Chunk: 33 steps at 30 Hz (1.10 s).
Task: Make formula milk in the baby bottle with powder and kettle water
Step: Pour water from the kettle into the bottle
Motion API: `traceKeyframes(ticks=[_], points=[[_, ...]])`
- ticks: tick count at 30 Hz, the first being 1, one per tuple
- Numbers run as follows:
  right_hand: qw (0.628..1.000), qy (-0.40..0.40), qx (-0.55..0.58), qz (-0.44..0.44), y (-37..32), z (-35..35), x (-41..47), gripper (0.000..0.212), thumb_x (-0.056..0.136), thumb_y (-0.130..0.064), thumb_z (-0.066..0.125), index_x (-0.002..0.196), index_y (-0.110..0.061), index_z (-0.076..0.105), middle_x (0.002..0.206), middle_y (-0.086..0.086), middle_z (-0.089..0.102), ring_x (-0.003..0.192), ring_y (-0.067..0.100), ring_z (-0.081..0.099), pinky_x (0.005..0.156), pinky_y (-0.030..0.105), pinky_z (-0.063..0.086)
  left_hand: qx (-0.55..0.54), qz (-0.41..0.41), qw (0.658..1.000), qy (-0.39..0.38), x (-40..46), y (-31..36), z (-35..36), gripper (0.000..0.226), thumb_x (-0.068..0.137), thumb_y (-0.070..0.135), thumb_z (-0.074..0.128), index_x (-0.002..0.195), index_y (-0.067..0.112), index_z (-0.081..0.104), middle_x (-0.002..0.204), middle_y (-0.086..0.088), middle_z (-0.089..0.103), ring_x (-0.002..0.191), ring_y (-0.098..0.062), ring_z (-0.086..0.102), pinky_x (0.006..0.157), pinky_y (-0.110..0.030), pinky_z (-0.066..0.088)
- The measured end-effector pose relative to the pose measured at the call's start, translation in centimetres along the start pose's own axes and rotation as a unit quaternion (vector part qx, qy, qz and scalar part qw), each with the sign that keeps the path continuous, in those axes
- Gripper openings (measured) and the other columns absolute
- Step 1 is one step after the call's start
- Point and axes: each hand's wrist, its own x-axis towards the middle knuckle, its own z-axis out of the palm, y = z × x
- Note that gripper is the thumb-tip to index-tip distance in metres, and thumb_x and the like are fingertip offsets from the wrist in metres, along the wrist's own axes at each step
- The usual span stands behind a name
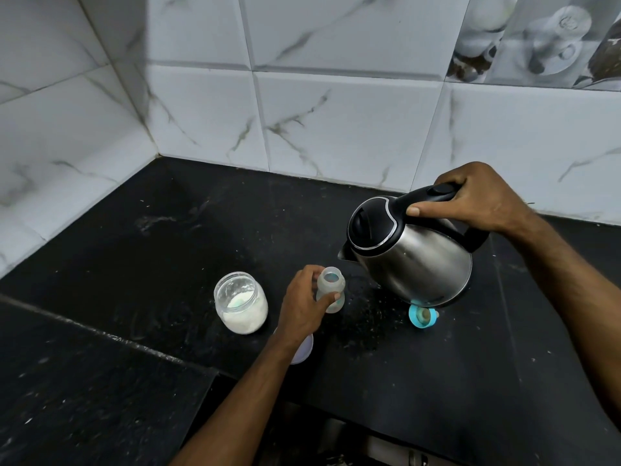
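Left hand (302, 306) gripped the open baby bottle (331, 290), upright on the black counter (437, 364). Right hand (477, 200) held the kettle (410, 250) by its handle, tilted, spout just above and right of the bottle mouth. Powder jar (241, 302) stood left of the hand.

The kettle (413, 253) is brushed silver steel with a black lid and black handle; the baby bottle (331, 290) is cloudy translucent with a teal tint inside; the bottle cap (421, 316) is turquoise. The glass jar (241, 302) is clear, holding white powder; the counter (168, 257) is black with pale flecks; the wall tiles (336, 122) are white, veined grey like marble.
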Motion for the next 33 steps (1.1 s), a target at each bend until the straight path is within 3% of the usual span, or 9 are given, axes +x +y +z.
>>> traceKeyframes(ticks=[13, 33], points=[[1.0, -0.008, -0.023, -0.008, -0.6, 0.3, 0.4, 0.05, 0.056, -0.074, 0.072, 0.046, -0.03, 0.053, 0.04, -0.009, 0.036, 0.043, 0.01, 0.032, 0.051, 0.03, 0.025, 0.012, -0.002, 1.0, -0.003, 0.1, -0.1, -0.1, 0.041, 0.078, 0.026, 0.082, 0.112, 0.021, 0.059, 0.114, 0.003, 0.064, 0.103, -0.013, 0.064, 0.091, -0.044, 0.055], [0.999, -0.012, -0.035, 0.007, -0.5, 0.7, 1.1, 0.074, 0.045, -0.093, 0.064, 0.057, -0.021, 0.063, 0.049, 0.001, 0.053, 0.044, 0.008, 0.041, 0.051, 0.029, 0.034, 0.01, 0.004, 1.0, -0.001, -0.1, 0.1, -0.1, 0.042, 0.077, 0.033, 0.08, 0.112, 0.02, 0.06, 0.112, 0.002, 0.064, 0.102, -0.015, 0.064, 0.09, -0.046, 0.054]])
